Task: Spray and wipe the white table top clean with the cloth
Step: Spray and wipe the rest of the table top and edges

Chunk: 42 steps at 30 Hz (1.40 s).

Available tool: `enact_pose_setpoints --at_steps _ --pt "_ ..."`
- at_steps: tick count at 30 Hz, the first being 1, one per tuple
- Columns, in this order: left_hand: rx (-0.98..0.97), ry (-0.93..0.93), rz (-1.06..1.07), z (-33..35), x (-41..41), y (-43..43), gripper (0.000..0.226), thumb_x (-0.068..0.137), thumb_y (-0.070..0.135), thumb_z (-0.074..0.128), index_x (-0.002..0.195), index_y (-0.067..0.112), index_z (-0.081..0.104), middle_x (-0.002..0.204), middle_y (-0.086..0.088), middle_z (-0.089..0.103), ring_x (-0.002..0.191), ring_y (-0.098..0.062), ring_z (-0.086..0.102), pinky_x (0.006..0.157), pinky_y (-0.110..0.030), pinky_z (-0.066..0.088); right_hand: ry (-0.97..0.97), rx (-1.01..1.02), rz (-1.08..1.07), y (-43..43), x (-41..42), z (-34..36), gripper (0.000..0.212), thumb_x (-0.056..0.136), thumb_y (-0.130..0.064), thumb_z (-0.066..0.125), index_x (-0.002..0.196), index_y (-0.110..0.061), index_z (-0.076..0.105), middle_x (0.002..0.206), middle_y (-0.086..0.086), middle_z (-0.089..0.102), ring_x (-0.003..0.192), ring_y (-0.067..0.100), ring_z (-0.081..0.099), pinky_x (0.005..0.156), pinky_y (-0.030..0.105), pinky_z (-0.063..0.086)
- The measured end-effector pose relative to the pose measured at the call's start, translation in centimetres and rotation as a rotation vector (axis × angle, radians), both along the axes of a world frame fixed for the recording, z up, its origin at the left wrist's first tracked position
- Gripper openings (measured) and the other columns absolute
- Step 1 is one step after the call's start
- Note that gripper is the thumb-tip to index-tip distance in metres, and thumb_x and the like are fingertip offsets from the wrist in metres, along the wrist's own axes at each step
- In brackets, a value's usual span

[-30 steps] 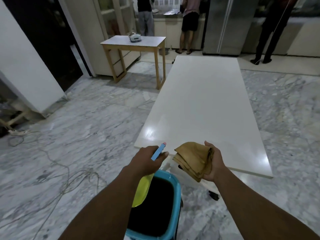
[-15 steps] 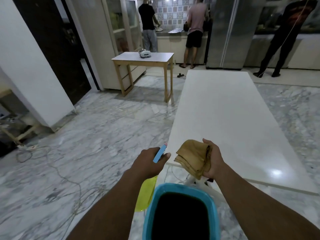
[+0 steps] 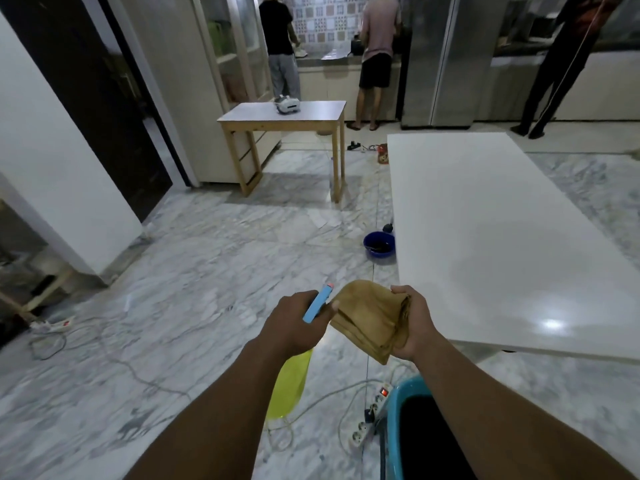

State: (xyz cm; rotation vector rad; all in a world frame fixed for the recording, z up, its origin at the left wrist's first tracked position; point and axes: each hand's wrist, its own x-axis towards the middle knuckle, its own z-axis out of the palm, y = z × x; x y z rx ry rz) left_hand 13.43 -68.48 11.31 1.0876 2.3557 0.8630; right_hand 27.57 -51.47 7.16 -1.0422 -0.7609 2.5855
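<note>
I read the left hand [image 3: 294,327] clamped on the spray bottle [image 3: 289,386] (yellow body hanging below, blue nozzle up). The right hand [image 3: 414,327] grips the folded cloth [image 3: 369,318]. Both are held over the floor, left of the white table top [image 3: 502,237].
</note>
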Motion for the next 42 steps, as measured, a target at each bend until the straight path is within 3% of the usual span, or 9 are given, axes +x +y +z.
enact_pose_setpoints --at_steps 7,13,20,27,32,35,37,39,42 --pt "0.021 0.021 -0.082 0.5 -4.2 1.9 0.045 0.104 0.053 0.063 0.074 0.022 0.053 0.080 -0.019 0.071 0.076 -0.041 0.075 0.077 -0.061 0.061 -0.015 0.011 -0.065 2.1 -4.7 1.0 0.049 0.087 -0.041 0.048 0.107 -0.005 0.075 0.107 0.021 0.072 0.092 0.037 0.068 0.091 0.047 0.052" --pt "-0.025 -0.003 -0.178 0.6 -10.0 7.1 0.044 0.104 0.053 0.063 0.071 0.027 0.051 0.069 -0.002 0.060 0.078 -0.042 0.075 0.078 -0.061 0.061 -0.003 0.046 -0.096 6.8 -8.9 -0.2 0.054 0.092 -0.043 0.047 0.089 -0.001 0.080 0.094 0.020 0.075 0.074 0.032 0.073 0.078 0.040 0.052" --pt "-0.072 0.039 -0.315 0.9 -18.4 17.9 0.042 0.104 0.052 0.064 0.073 0.027 0.050 0.073 -0.004 0.063 0.077 -0.042 0.074 0.078 -0.063 0.061 -0.119 0.126 -0.144 14.9 -15.3 -0.3 0.042 0.087 -0.024 0.051 0.119 0.000 0.062 0.098 0.020 0.070 0.086 0.033 0.065 0.073 0.038 0.053" --pt "-0.035 0.027 -0.410 3.1 -23.0 26.9 0.040 0.105 0.049 0.063 0.071 0.036 0.049 0.068 0.006 0.059 0.078 -0.037 0.076 0.078 -0.056 0.061 -0.182 0.153 -0.265 22.3 -19.4 3.3 0.022 0.082 -0.015 0.049 0.096 -0.001 0.059 0.087 0.015 0.059 0.079 0.031 0.056 0.075 0.040 0.049" --pt "-0.043 0.029 -0.502 3.5 -24.5 32.4 0.038 0.107 0.045 0.062 0.074 0.028 0.054 0.067 0.002 0.060 0.077 -0.041 0.075 0.077 -0.058 0.060 -0.194 0.150 -0.374 26.1 -19.0 4.4 0.016 0.086 -0.014 0.046 0.082 -0.003 0.057 0.073 0.012 0.057 0.071 0.029 0.054 0.071 0.037 0.047" --pt "-0.057 0.016 -0.586 3.1 -24.4 36.3 0.034 0.107 0.044 0.062 0.090 0.016 0.070 0.072 -0.007 0.068 0.077 -0.041 0.075 0.077 -0.060 0.062 -0.211 0.140 -0.436 27.8 -17.0 4.3 0.018 0.090 -0.015 0.050 0.084 -0.002 0.061 0.069 0.014 0.068 0.070 0.030 0.062 0.065 0.036 0.051" --pt "-0.058 0.025 -0.641 2.3 -24.0 39.6 0.040 0.106 0.049 0.062 0.098 0.011 0.072 0.079 -0.011 0.073 0.076 -0.039 0.076 0.078 -0.061 0.062 -0.242 0.150 -0.478 29.2 -15.1 3.5 0.017 0.090 -0.016 0.059 0.094 -0.002 0.067 0.078 0.016 0.075 0.075 0.033 0.069 0.064 0.037 0.054" --pt "-0.049 0.028 -0.722 1.4 -23.3 42.7 0.037 0.105 0.051 0.061 0.089 0.019 0.067 0.074 -0.004 0.069 0.076 -0.037 0.076 0.079 -0.061 0.062 -0.318 0.155 -0.523 30.2 -13.4 2.8 0.028 0.086 -0.016 0.068 0.111 -0.003 0.066 0.097 0.020 0.075 0.090 0.036 0.069 0.071 0.042 0.057" --pt "-0.036 0.002 -0.871 -0.1 -22.0 46.5 0.039 0.105 0.051 0.060 0.081 0.020 0.058 0.072 0.000 0.065 0.077 -0.036 0.075 0.080 -0.060 0.062 -0.415 0.151 -0.597 31.0 -11.2 1.2 0.030 0.089 -0.009 0.063 0.119 -0.006 0.064 0.104 0.018 0.070 0.090 0.034 0.065 0.071 0.038 0.056"
